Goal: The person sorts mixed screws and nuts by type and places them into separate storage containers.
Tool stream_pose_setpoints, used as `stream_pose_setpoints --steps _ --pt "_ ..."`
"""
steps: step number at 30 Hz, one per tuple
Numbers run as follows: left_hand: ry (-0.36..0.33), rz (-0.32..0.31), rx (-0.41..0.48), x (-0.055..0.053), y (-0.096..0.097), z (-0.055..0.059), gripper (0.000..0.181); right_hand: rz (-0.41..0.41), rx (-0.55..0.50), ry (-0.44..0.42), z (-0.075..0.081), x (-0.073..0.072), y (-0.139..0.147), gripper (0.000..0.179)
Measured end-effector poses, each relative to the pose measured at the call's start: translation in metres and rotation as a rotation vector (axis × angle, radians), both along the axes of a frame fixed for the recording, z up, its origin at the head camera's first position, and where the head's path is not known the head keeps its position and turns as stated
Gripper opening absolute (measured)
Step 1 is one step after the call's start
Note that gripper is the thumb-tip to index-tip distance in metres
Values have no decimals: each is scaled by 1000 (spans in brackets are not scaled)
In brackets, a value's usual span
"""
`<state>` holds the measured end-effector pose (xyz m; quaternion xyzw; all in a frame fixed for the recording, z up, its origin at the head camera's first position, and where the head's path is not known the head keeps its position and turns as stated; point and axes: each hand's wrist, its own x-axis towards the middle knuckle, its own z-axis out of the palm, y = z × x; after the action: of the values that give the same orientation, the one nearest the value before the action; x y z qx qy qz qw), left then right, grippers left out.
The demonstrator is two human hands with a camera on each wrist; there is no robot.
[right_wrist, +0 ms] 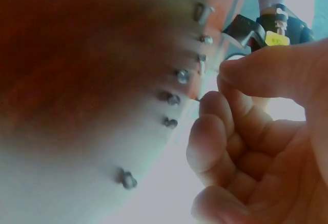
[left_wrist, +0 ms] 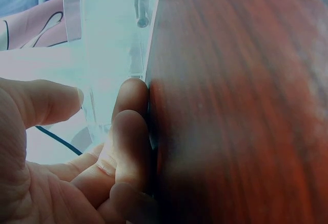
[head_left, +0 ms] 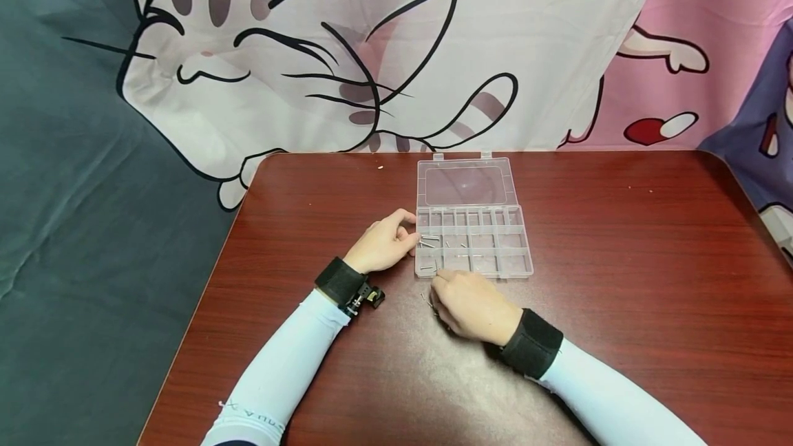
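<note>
A clear plastic compartment box (head_left: pixel 473 250) lies on the table with its lid (head_left: pixel 466 184) folded back. Small metal screws (head_left: pixel 429 238) lie in some of its left-hand compartments. My left hand (head_left: pixel 387 241) rests at the box's left edge, fingertips against the side wall and thumb apart from them in the left wrist view. Just over the front left corner is my right hand (head_left: pixel 473 305), fingers curled and thumb close to the index finger. I cannot tell whether a screw is between those fingertips. Several loose screws (right_wrist: pixel 174 100) lie on the table beside it.
The box stands on a dark red wooden table (head_left: pixel 650 281). A white, pink and teal cartoon cloth (head_left: pixel 495 19) hangs behind the far edge. Small white specks (head_left: pixel 650 190) lie at the back right, and another speck (head_left: pixel 381 167) lies left of the lid.
</note>
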<state>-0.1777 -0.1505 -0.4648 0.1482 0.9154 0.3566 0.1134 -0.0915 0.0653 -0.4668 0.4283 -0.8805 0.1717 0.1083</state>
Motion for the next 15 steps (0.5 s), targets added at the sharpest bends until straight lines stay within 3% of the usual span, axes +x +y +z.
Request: stream_pose_setpoints --steps 4,15 --pt "2 1 -1 0 0 0 43 -10 -22 18 5 -5 3 10" --pt "0 -4 4 0 0 0 42 -92 -82 -34 14 -26 19 10"
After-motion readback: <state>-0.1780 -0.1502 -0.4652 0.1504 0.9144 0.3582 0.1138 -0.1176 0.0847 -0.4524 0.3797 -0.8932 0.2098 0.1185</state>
